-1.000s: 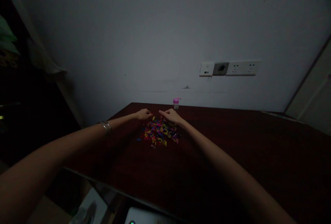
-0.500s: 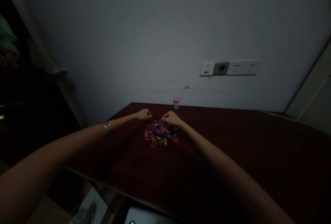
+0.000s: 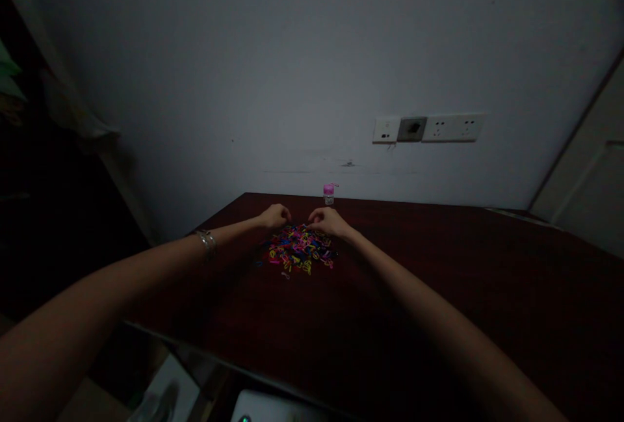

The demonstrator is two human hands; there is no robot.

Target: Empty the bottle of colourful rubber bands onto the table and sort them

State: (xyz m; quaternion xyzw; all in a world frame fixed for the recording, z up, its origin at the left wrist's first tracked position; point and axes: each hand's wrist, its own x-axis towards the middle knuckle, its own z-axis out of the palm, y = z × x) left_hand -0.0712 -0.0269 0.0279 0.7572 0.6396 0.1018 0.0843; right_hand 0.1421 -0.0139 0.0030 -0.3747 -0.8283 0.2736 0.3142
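Reaching over dark table (image 3: 463, 253) to small coloured pieces (image 3: 302, 250) heaped toward its far left corner.
With left hand (image 3: 277, 215) and right hand (image 3: 330, 220) curled inward, likely for fingertip control, grasp impossible to tell; with pink-lidded jar (image 3: 328, 194) by far edge, presumably for space.

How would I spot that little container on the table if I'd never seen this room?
Find the pale grey wall, then the dark reddish-brown table below it. Near the table's far edge, beyond the heap of small multicoloured clip-like pieces, stands a small pink-lidded container. Its upright shape and clear lower part set it apart from those loose, jumbled pieces.
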